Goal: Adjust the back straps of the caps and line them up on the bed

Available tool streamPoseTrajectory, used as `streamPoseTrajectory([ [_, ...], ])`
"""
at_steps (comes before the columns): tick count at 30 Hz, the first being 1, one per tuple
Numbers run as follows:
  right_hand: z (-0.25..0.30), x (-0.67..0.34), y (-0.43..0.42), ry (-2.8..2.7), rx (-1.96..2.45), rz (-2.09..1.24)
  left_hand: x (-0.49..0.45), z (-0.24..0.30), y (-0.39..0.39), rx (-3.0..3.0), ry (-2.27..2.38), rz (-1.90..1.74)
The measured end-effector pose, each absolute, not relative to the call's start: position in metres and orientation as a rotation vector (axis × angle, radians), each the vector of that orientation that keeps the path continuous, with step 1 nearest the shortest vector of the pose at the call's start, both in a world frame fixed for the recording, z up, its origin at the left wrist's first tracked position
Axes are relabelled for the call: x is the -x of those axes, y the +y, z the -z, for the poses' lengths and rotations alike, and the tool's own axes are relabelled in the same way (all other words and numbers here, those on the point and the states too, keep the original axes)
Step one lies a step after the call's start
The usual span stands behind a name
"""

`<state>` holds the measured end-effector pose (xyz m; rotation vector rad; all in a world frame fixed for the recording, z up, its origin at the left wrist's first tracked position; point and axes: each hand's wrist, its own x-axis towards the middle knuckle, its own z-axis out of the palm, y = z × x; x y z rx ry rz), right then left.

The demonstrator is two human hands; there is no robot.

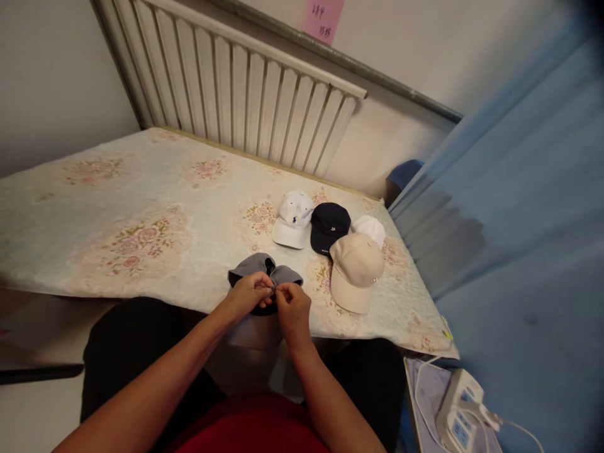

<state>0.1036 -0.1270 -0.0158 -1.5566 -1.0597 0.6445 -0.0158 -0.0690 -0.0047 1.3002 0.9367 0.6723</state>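
Observation:
A grey cap lies at the near edge of the flowered mattress, its back facing me. My left hand and my right hand meet at the cap's rear opening, fingers pinched on its back strap. The brim hangs over the edge, partly hidden by my hands. Beyond them lie a white cap, a dark navy cap, a beige cap and a second white cap, mostly covered by the beige one.
A white radiator stands against the wall behind the mattress. A blue curtain hangs at the right. A white power strip with a cable lies on the floor at the lower right. A pink note is stuck on the wall.

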Motion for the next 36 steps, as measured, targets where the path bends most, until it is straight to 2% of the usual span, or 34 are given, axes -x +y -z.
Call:
streamPoseTrajectory([
  [25, 0.009, -0.118, -0.121, -1.05, 1.474, -1.201, 0.023, 0.007, -0.074, -1.385, 0.886, -0.637],
  [36, 0.004, -0.119, -0.125, -1.235, 1.538, -1.142, 0.024, 0.014, -0.073, -1.376, 0.885, -0.577],
])
